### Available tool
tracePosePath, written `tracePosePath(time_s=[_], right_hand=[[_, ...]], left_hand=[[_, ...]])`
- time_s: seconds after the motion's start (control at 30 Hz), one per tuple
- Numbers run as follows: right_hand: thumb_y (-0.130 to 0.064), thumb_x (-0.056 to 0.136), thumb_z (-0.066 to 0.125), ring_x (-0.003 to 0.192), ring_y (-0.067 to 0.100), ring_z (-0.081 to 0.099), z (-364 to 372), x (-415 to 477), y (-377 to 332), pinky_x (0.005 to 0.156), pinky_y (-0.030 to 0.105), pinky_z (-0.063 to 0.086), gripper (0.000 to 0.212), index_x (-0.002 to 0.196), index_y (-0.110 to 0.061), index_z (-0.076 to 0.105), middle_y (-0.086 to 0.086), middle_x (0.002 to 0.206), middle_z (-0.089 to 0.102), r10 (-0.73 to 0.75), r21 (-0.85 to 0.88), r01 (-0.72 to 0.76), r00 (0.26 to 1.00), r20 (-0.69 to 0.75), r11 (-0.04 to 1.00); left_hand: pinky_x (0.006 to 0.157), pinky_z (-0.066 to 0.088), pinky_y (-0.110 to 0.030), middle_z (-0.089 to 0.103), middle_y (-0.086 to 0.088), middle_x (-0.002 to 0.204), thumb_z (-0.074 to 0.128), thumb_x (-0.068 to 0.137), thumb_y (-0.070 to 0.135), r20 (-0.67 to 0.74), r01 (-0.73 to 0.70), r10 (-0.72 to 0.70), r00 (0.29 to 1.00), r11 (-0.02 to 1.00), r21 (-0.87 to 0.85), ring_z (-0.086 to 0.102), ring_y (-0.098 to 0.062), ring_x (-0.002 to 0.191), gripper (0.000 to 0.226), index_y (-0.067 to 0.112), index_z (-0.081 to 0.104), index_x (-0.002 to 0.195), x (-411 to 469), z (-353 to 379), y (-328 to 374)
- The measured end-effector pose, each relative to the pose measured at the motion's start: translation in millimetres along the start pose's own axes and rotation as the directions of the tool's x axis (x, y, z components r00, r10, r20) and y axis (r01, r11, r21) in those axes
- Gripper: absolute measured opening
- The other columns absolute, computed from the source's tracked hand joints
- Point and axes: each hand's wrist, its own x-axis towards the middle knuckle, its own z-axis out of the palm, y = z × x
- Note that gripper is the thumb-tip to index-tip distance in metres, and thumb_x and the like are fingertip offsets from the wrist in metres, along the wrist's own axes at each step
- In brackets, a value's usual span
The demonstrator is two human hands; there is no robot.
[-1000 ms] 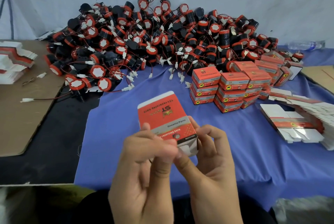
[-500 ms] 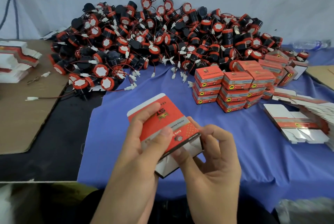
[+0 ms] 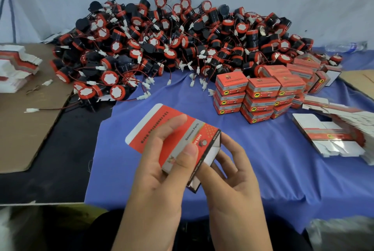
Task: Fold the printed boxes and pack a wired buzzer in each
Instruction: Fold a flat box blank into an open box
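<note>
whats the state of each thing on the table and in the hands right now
box in hand, partly folded, one end open, lid flap out flat
left hand, grips the box, thumb on top
right hand, fingers bent at the open end, grip unclear
buzzers, loose in a heap, unpacked
finished boxes, closed, stacked
flat boxes, unfolded, piled at right
bottle, lying on its side

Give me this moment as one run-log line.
step: fold | left hand: grips printed box | right hand: fingers touch its open end | buzzers: piled behind | folded boxes: stacked at right
</note>
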Motion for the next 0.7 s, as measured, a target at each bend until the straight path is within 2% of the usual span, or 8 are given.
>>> tracePosePath(time_s=[0.07, 0.17, 0.27, 0.37, 0.47, 0.53, 0.6, 0.7], right_hand=[[-0.005, 0.064, 0.082, 0.093, 0.025, 0.076, -1, 1, 0, 0.067, 0.027, 0.058, 0.053, 0.109, -0.033, 0.073, 0.006, 0.110, 0.077, 0.022, 0.013, -0.022, 0.999, -0.026, 1.000], [-0.006, 0.060, 0.084, 0.087, 0.022, 0.076, 0, 0, 0, 0.064, 0.027, 0.059, 0.050, 0.102, -0.031, 0.074, 0.009, 0.105, 0.077, 0.060, 0.039, -0.058, 0.997, -0.044, 0.998], [0.009, 0.052, 0.090, 0.088, 0.031, 0.074, -1, 1, -1, 0.062, 0.034, 0.060, 0.067, 0.106, -0.025, 0.073, 0.014, 0.104, 0.076, 0.124, 0.085, -0.120, 0.992, -0.040, 0.989], [0.010, 0.050, 0.091, 0.093, 0.034, 0.074, -5, 3, -6, 0.069, 0.037, 0.063, 0.075, 0.115, -0.022, 0.069, 0.016, 0.105, 0.076, 0.165, 0.131, -0.163, 0.986, -0.009, 0.978], [0.005, 0.045, 0.093, 0.102, 0.035, 0.073, -10, 2, -9, 0.081, 0.039, 0.063, 0.089, 0.125, -0.020, 0.065, 0.017, 0.111, 0.075, 0.185, 0.149, -0.187, 0.982, 0.023, 0.971], [-0.005, 0.046, 0.091, 0.105, 0.038, 0.072, -11, 2, -9, 0.084, 0.046, 0.062, 0.085, 0.126, -0.019, 0.065, 0.018, 0.112, 0.074, 0.170, 0.141, -0.167, 0.985, -0.007, 0.976], [0.007, 0.050, 0.092, 0.105, 0.043, 0.071, -9, 1, -6, 0.085, 0.053, 0.060, 0.080, 0.121, -0.022, 0.068, 0.018, 0.110, 0.074, 0.153, 0.116, -0.148, 0.988, -0.033, 0.982], [-0.007, 0.060, 0.083, 0.098, 0.041, 0.072, -7, -1, -2, 0.073, 0.045, 0.062, 0.053, 0.108, -0.028, 0.074, 0.013, 0.102, 0.075, 0.183, 0.103, -0.178, 0.982, -0.043, 0.979]], left_hand=[[0.079, 0.059, -0.026, 0.072, 0.011, 0.123, 0.072, 0.074, 0.050, 0.023, -0.024, 0.023, 0.999, 0.999, 0.032, 0.072, -0.016, 0.110, 0.047, 0.053, 0.066, 0.121, 0, -2, 0], [0.079, 0.056, -0.017, 0.071, 0.019, 0.122, 0.072, 0.085, 0.044, 0.050, -0.134, 0.127, 0.991, 0.975, 0.177, 0.071, -0.006, 0.107, 0.039, 0.058, 0.064, 0.121, -3, -1, 1], [0.077, 0.056, -0.016, 0.070, 0.018, 0.118, 0.062, 0.090, 0.035, 0.120, -0.227, 0.197, 0.973, 0.908, 0.352, 0.072, -0.006, 0.098, 0.031, 0.047, 0.066, 0.119, -11, 8, -1], [0.076, 0.056, -0.019, 0.070, 0.010, 0.111, 0.067, 0.089, 0.042, 0.069, -0.212, 0.200, 0.977, 0.909, 0.359, 0.071, -0.011, 0.092, 0.021, 0.041, 0.067, 0.110, -14, 10, -5], [0.087, 0.059, -0.031, 0.063, 0.006, 0.122, 0.074, 0.070, 0.056, 0.027, -0.136, 0.136, 0.990, 0.931, 0.339, 0.070, -0.013, 0.105, 0.049, 0.045, 0.066, 0.117, -14, 8, -7], [0.090, 0.059, -0.036, 0.063, 0.005, 0.127, 0.075, 0.067, 0.054, 0.007, -0.153, 0.161, 0.987, 0.921, 0.358, 0.069, -0.012, 0.109, 0.053, 0.044, 0.068, 0.119, -12, 7, -8], [0.086, 0.061, -0.033, 0.069, 0.005, 0.125, 0.077, 0.069, 0.046, -0.036, -0.184, 0.203, 0.979, 0.938, 0.294, 0.071, -0.011, 0.106, 0.048, 0.039, 0.073, 0.116, -11, 7, -11], [0.077, 0.061, -0.025, 0.073, 0.011, 0.119, 0.078, 0.071, 0.034, -0.063, -0.236, 0.254, 0.965, 0.949, 0.207, 0.074, -0.011, 0.099, 0.048, 0.039, 0.072, 0.118, -12, 5, -17]])
